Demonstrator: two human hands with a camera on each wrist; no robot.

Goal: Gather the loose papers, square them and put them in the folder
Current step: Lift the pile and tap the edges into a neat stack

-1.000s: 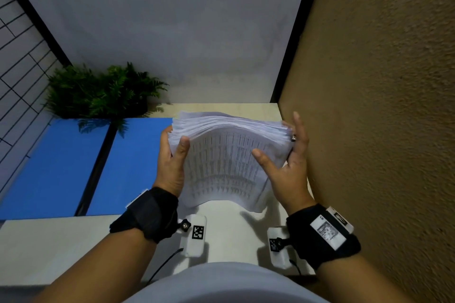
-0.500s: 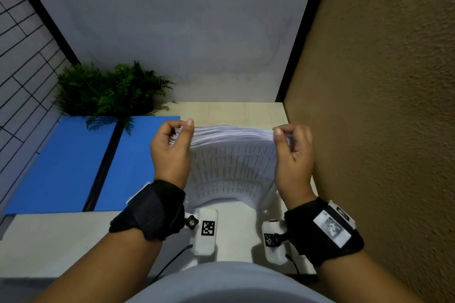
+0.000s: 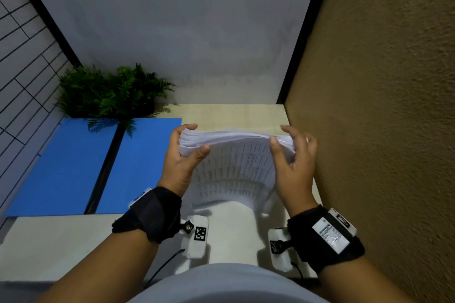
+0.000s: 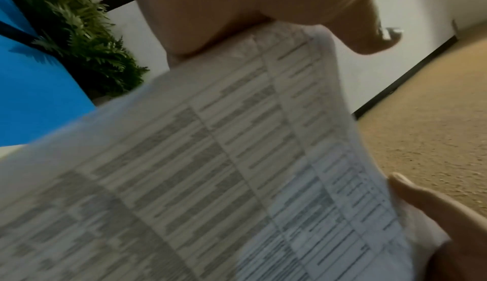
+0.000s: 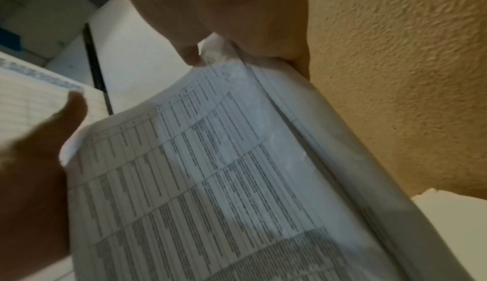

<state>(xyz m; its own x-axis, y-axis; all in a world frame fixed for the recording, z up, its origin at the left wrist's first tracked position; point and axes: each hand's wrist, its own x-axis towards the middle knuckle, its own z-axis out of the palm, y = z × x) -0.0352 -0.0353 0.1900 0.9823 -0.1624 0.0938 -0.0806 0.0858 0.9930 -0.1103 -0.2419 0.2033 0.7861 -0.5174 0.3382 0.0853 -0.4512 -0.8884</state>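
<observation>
While the thick stack of white printed papers (image 3: 234,167) stands on its lower edge on the pale table (image 3: 229,112), bowed so its printed face turns toward the person, both hands hold it at its upper corners. In the head view the left hand (image 3: 181,162) has its grip clamped on the top left corner, the thumb (image 3: 203,150) pressed on the near face and the fingers curled over the top edge to the far side, so the paper runs down and to the right from that grip. On the other side, the right hand (image 3: 294,157) takes the top right corner between its thumb, on the near face, and its loosely curled fingers behind; the sheets fan slightly apart under both grips. From the left wrist view the printed table of grey rows on the papers (image 4: 224,171) fills most of the picture, with the left hand (image 4: 237,10) above it, though the picture is blurred. Seen from the right wrist, the papers (image 5: 210,171) run down from the right hand (image 5: 224,10). To the left of the stack, an open blue folder (image 3: 73,167) lies flat on the table, well apart from the papers, with a green fern-like plant (image 3: 110,91) at its far end. At the right, a rough brown wall (image 3: 381,106) stands close beside the right hand.
</observation>
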